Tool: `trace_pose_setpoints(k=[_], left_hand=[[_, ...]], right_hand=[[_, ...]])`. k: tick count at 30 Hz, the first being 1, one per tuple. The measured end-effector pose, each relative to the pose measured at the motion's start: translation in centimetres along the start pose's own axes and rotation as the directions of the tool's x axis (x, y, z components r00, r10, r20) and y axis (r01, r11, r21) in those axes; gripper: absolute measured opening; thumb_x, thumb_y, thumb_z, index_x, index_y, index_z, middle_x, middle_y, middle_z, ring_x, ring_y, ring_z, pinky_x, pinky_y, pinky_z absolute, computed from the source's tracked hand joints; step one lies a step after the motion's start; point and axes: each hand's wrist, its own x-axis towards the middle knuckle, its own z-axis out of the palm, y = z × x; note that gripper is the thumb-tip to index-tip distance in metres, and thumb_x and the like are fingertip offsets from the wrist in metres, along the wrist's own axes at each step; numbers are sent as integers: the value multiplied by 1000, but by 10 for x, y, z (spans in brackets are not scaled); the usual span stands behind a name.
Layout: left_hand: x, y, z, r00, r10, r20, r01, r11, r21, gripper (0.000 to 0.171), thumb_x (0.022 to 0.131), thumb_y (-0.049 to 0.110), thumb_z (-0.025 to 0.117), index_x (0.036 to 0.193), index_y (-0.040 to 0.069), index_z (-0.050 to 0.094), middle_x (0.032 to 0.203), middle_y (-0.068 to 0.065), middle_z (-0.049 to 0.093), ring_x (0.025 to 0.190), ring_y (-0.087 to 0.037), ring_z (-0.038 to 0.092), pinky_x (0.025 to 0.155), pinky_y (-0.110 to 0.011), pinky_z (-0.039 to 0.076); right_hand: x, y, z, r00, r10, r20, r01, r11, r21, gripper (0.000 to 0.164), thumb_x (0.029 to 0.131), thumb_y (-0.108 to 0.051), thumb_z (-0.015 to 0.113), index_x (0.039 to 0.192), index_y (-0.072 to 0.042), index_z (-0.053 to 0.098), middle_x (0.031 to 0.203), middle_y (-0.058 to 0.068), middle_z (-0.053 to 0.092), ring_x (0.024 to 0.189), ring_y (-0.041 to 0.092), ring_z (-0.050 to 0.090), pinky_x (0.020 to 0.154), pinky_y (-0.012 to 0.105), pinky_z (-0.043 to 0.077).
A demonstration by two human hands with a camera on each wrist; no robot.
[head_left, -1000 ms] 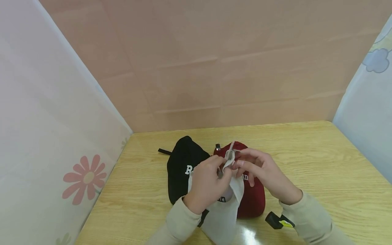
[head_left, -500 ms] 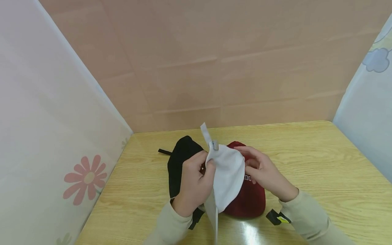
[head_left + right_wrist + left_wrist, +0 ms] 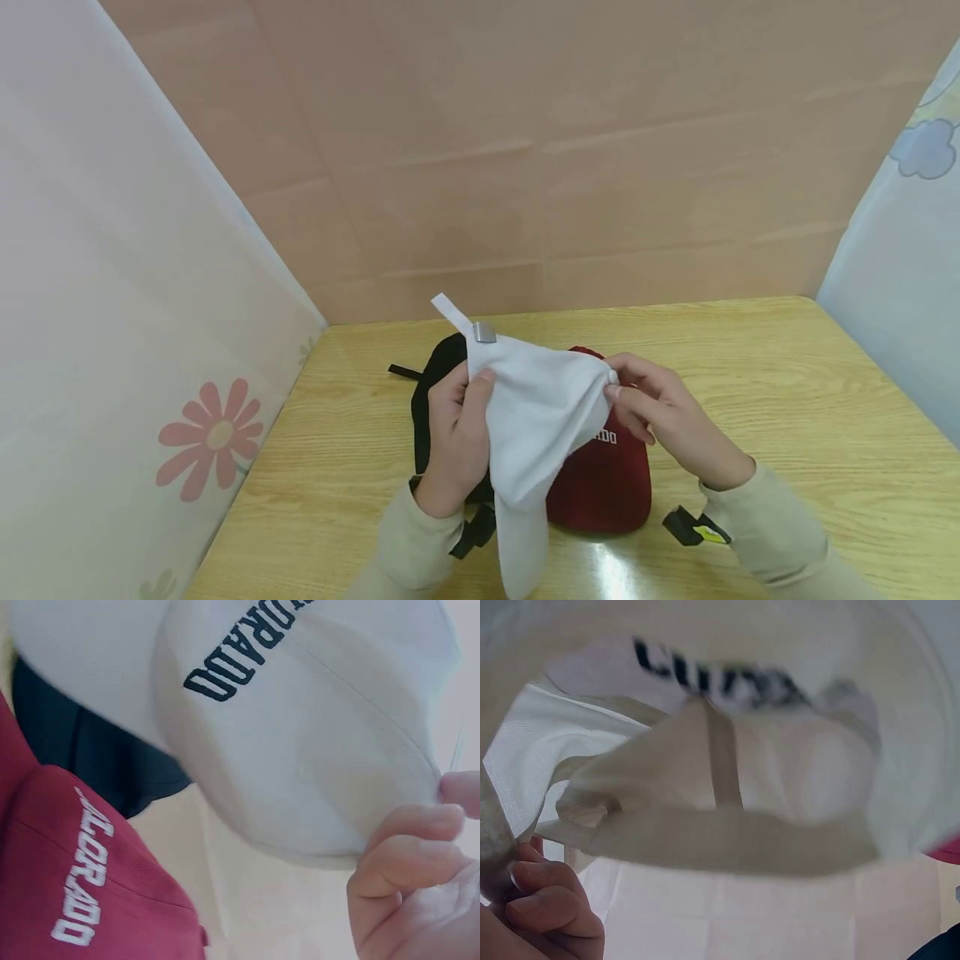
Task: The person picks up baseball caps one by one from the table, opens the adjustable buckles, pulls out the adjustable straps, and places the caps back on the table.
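Observation:
A white baseball cap (image 3: 536, 400) with dark lettering hangs between both hands above the table, its brim (image 3: 523, 542) pointing down toward the near side. My left hand (image 3: 459, 433) grips the cap's edge below the metal buckle (image 3: 484, 332) and the loose strap end. The crown's top is pinched by my right hand (image 3: 663, 412), thumb against forefinger. The left wrist view looks into the cap's inside (image 3: 795, 772); the right wrist view has its lettered front (image 3: 300, 750). Behind it lie a red cap (image 3: 607, 492) and a black cap (image 3: 422, 425), both partly hidden.
The wooden table (image 3: 750, 375) bears the caps. An orange-brown backdrop (image 3: 540, 167) rises behind it, with a flower-printed sheet (image 3: 150, 292) at left and another pale sheet (image 3: 915, 317) at right. Dark camera straps (image 3: 684, 527) hang at the wrists.
The white cap has turned from a folded, edge-on pose to a spread one, outer crown toward the head camera. The left hand has moved left with the buckle edge; the right now pinches the crown.

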Motion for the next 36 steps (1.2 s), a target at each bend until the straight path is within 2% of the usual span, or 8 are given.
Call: trace_pose_setpoints(k=[8, 15, 17, 22, 27, 30, 33, 36], left_hand=[[5, -10, 2, 994, -102, 36, 103, 994, -45, 31, 104, 7, 42, 105, -8, 68, 91, -21, 71, 74, -15, 70, 65, -33, 58], [8, -28, 6, 977, -191, 92, 189, 981, 33, 28, 105, 12, 47, 115, -2, 69, 95, -15, 70, 75, -15, 67, 67, -30, 57], [9, -32, 7, 971, -214, 105, 207, 976, 70, 26, 105, 12, 48, 114, -1, 69, 88, -15, 67, 69, -13, 62, 63, -27, 54], [10, -44, 7, 966, -236, 102, 214, 958, 191, 25, 105, 13, 49, 106, 4, 73, 82, -13, 66, 60, -17, 54, 57, -24, 44], [8, -55, 5, 963, -238, 125, 197, 941, 274, 24, 104, 14, 50, 107, 9, 73, 94, -6, 71, 78, -18, 66, 66, -26, 48], [6, -59, 3, 958, -243, 153, 184, 929, 322, 23, 104, 15, 50, 108, 9, 73, 97, -4, 70, 78, -14, 63, 67, -27, 49], [5, -64, 2, 951, -263, 164, 189, 911, 366, 23, 104, 16, 51, 108, 10, 73, 95, -1, 68, 71, -12, 56, 64, -26, 48], [4, -67, 1, 947, -277, 166, 190, 894, 407, 23, 104, 17, 51, 107, 11, 74, 92, 2, 66, 69, -11, 52, 64, -26, 46]], right_hand=[[-4, -15, -17, 999, -31, -13, 31, 999, -14, 24, 100, 10, 41, 114, -1, 57, 65, 5, 40, 40, 19, 30, 37, 28, 28], [-8, -27, -35, 999, -17, -33, 14, 997, -76, 20, 100, 10, 42, 110, -2, 55, 53, 6, 32, 41, 20, 29, 38, 28, 26], [-10, -29, -41, 999, -14, -52, 10, 996, -92, 20, 100, 10, 43, 109, -2, 56, 53, 6, 32, 42, 19, 29, 38, 29, 26], [-18, -36, -58, 994, -8, -112, -2, 996, -91, 20, 99, 12, 45, 108, 0, 57, 56, 6, 32, 44, 19, 28, 40, 32, 24], [-27, -40, -81, 983, -4, -183, -13, 996, -92, 22, 97, 14, 45, 108, 1, 58, 57, 6, 32, 45, 20, 27, 42, 32, 22], [-34, -42, -94, 969, 21, -248, -52, 991, -120, 22, 97, 14, 46, 108, 1, 60, 57, 5, 32, 45, 20, 26, 43, 32, 21], [-41, -44, -105, 939, 84, -334, -173, 954, -245, 19, 100, 7, 48, 110, -3, 61, 57, 3, 33, 45, 20, 27, 43, 33, 22], [-45, -44, -115, 900, 131, -415, -304, 872, -384, 15, 102, -4, 53, 111, -10, 62, 57, 0, 37, 45, 18, 32, 44, 33, 26]])
